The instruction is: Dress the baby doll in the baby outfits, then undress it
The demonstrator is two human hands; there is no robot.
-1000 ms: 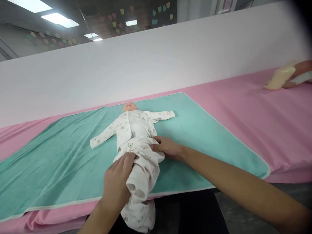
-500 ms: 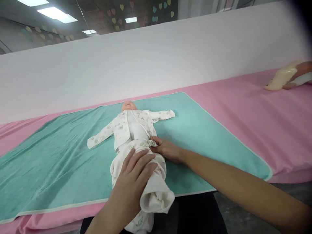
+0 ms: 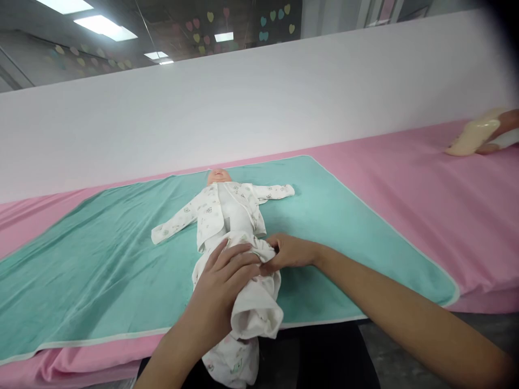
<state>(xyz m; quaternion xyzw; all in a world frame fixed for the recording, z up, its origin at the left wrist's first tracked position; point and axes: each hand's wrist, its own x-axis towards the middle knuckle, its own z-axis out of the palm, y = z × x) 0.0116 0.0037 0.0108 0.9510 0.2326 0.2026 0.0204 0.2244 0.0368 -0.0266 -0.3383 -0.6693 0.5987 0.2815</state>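
A baby doll (image 3: 219, 176) lies on its back, wearing a white printed jacket (image 3: 208, 213) that hangs open at the front. White printed baby pants (image 3: 237, 362) cover its legs, bunched toward the near edge, one leg cuff (image 3: 259, 321) gaping toward me. My left hand (image 3: 221, 286) rests across the pants with fingers stretched out over the cloth; its thumb is hard to make out. On the doll's right-hand side in view, my right hand (image 3: 286, 253) pinches the pants near the waist, thumb and fingers closed on the fabric.
Under the doll is a teal blanket (image 3: 336, 237) on a pink-covered table (image 3: 409, 189). A white partition (image 3: 243, 102) stands along the back. At the far right lies a cream-coloured bottle-like object (image 3: 472, 138), with another doll's limb (image 3: 508, 124) beside it.
My right hand has shifted slightly right and toward me, pulling the waist fabric with it. The gaping cuff sits a little higher and further left. My left hand stays on the pants.
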